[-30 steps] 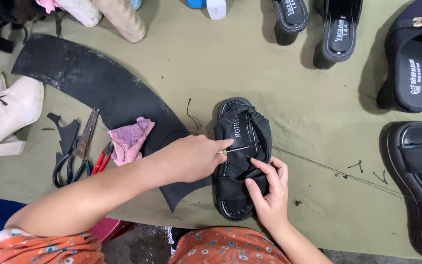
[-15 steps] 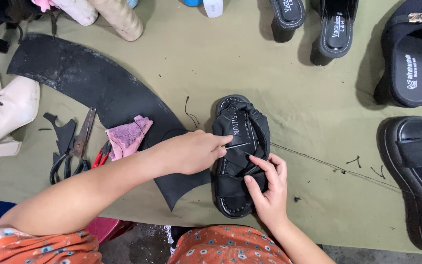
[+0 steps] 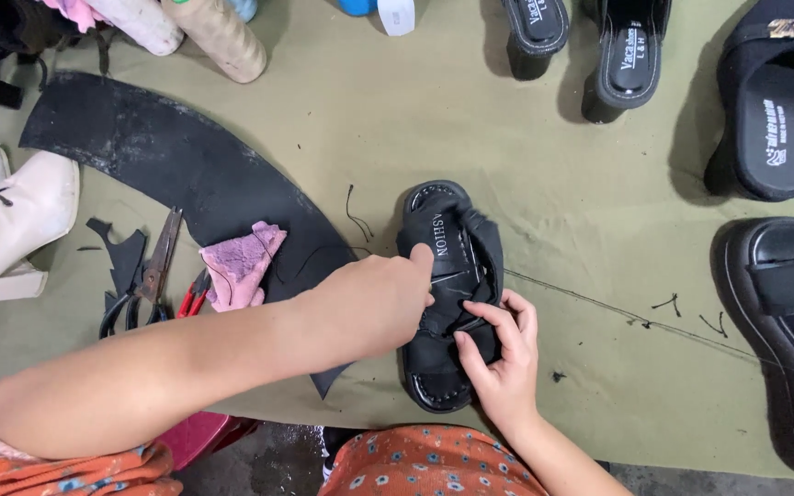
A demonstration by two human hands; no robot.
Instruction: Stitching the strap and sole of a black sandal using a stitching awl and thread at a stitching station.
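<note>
A small black sandal (image 3: 448, 294) lies on the olive cloth (image 3: 360, 119) just below the middle of the view. The left hand (image 3: 374, 308) presses on its straps from 9 o'clock, fingers curled together; the right hand (image 3: 503, 363) pinches the straps from 5 o'clock. A curved black rubber sheet (image 3: 176, 170) runs under the left forearm, with a pink rag (image 3: 241, 262) and scissors (image 3: 144, 276) at 9 o'clock. A cream boot (image 3: 2, 216) sits farther left. 2 black heeled sandals (image 3: 590, 41) stand at 1 o'clock, 2 chunky black sandals (image 3: 783, 184) at 3 o'clock. A thin thread (image 3: 599, 298) trails right.
</note>
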